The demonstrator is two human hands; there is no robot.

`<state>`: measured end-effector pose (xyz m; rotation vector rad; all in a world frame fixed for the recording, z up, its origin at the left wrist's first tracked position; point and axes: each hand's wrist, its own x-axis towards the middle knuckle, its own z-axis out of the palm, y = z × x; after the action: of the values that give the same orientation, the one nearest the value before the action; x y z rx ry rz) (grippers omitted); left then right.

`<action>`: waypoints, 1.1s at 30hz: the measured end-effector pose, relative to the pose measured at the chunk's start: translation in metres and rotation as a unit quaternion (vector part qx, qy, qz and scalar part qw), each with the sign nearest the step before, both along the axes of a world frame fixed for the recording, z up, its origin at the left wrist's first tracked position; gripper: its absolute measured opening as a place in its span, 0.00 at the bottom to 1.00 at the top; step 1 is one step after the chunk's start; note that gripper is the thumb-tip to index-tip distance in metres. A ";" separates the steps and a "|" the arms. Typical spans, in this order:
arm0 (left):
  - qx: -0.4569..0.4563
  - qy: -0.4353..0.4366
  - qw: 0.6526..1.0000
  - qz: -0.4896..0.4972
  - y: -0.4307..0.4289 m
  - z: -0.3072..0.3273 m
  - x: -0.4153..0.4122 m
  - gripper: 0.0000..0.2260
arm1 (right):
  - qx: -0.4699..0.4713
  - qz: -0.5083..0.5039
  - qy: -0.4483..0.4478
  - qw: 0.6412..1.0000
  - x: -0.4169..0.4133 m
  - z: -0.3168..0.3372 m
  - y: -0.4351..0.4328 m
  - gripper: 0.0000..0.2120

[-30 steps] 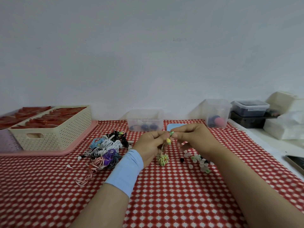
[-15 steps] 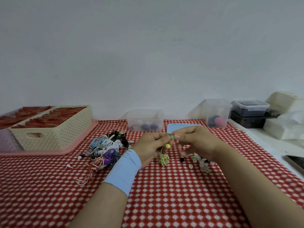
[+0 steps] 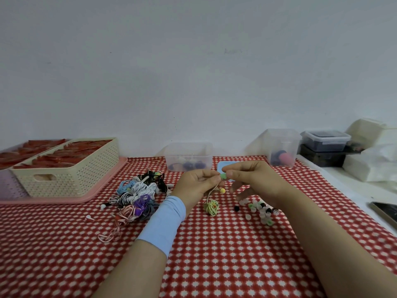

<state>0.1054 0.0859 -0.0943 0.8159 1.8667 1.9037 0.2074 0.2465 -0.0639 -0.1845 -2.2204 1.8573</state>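
Above the red checked tablecloth (image 3: 214, 254), my left hand (image 3: 196, 186) and my right hand (image 3: 253, 181) meet fingertip to fingertip. Between them sits a small green earbud tip (image 3: 223, 176), pinched by both. My left hand, with a light blue wristband, also holds the yellow-green earphone; its second bud (image 3: 222, 191) dangles below, and the coiled cable bundle (image 3: 211, 207) rests on the cloth. Several loose ear tips (image 3: 261, 210), white, green and black, lie under my right wrist.
A heap of coiled coloured earphones (image 3: 137, 194) lies to the left. Behind it a cream basket (image 3: 71, 171) stands on a pink tray (image 3: 107, 183). Clear tubs (image 3: 189, 157) (image 3: 281, 147) line the wall. A phone (image 3: 386, 211) lies at the right edge.
Both hands have drifted slightly toward me and kept pinching the green tip; the dangling yellow bud swings a little lower. Nothing else has moved.
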 end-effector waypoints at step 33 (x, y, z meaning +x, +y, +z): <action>-0.066 0.029 0.997 -0.010 0.000 0.003 0.004 0.04 | 0.206 -0.044 -0.035 0.977 0.000 0.002 0.017 0.04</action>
<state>0.1090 0.0863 -0.0912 0.8521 1.9879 1.7406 0.2076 0.2640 -0.0619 -0.2686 -2.5384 1.3264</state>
